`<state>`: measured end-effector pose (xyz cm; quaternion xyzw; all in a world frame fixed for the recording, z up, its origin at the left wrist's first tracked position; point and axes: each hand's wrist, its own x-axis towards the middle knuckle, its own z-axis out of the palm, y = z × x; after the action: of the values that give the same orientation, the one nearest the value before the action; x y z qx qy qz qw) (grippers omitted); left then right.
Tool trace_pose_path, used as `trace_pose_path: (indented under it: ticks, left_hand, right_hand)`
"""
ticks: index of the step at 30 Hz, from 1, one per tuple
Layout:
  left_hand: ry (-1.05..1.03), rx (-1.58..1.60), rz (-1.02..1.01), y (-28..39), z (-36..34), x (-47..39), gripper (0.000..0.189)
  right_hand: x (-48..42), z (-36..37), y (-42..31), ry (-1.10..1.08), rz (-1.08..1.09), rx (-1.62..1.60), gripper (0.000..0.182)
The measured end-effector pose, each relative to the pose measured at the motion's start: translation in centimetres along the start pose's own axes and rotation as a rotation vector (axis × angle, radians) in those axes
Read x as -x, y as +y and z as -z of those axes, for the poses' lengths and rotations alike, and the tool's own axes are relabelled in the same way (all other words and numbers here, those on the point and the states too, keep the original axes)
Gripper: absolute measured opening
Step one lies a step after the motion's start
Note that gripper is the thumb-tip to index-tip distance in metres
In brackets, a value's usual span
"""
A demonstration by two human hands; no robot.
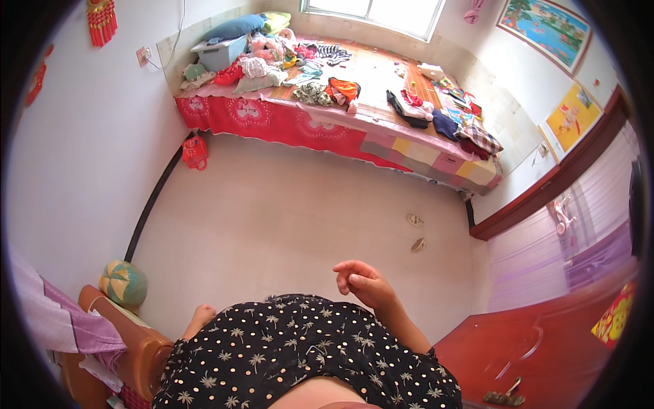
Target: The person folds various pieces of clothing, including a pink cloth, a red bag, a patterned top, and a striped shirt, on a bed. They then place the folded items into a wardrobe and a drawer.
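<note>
My right hand (364, 281) is in front of my waist, over the floor. It holds nothing; its fingers are loosely bent and the thumb stands apart from them. Of my left hand (205, 313) only a small part shows beside my dark palm-print shirt (301, 347), so its fingers cannot be made out. Across the room is a wide bed (375, 110) with a pink and red cover. Heaped clothes (255, 66) lie on its left side. An orange garment (343, 91) rests near the front edge, and a folded dark blue garment (445, 125) lies further right.
A pair of slippers (416, 220) lies on the tiled floor (265, 204). Against the left wall are a red bag (195, 152) and a round green-and-yellow stool or cushion (122, 283). At right, a red-brown door (500, 347) stands by a doorway with a purple sheer curtain (531, 271).
</note>
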<state>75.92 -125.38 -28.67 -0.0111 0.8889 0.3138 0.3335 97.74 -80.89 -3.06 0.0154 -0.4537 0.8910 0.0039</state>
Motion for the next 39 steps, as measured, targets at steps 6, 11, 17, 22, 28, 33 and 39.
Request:
trace_pose_path:
  ticks: [6, 11, 17, 22, 28, 33, 39]
  left_hand:
    - [0.000, 0.225, 0.289, 2.1, 0.9, -5.6, 0.014]
    - [-0.076, 0.175, 0.157, 13.9, 2.0, -19.3, 0.010]
    - [-0.168, 0.098, -0.106, 34.2, 0.7, -41.3, 0.008]
    - [-0.303, 0.238, -0.281, 56.3, -3.5, -48.3, 0.018]
    - [-0.497, 0.234, -0.319, 68.4, -7.7, -51.1, 0.018]
    - [-0.390, 0.368, -0.028, 71.2, -7.3, -54.4, 0.018]
    - [-0.273, 0.720, 0.121, 74.3, -7.4, -58.7, 0.019]
  right_hand:
    - [-12.0, 7.0, -3.6, -0.026, -0.120, 0.160, 0.030]
    - [-20.5, 13.7, -8.1, 0.099, -0.140, 0.237, 0.032]
    - [-28.0, 21.2, -12.4, 0.267, -0.060, 0.256, 0.031]
    - [-30.6, 30.2, -13.4, 0.521, -0.153, 0.067, 0.029]
    - [-36.6, 45.0, -16.6, 0.691, -0.222, -0.033, 0.025]
    - [-43.7, 56.8, -21.7, 0.712, -0.295, -0.078, 0.031]
    - [-53.9, 66.3, -24.5, 0.742, -0.399, -0.122, 0.047]
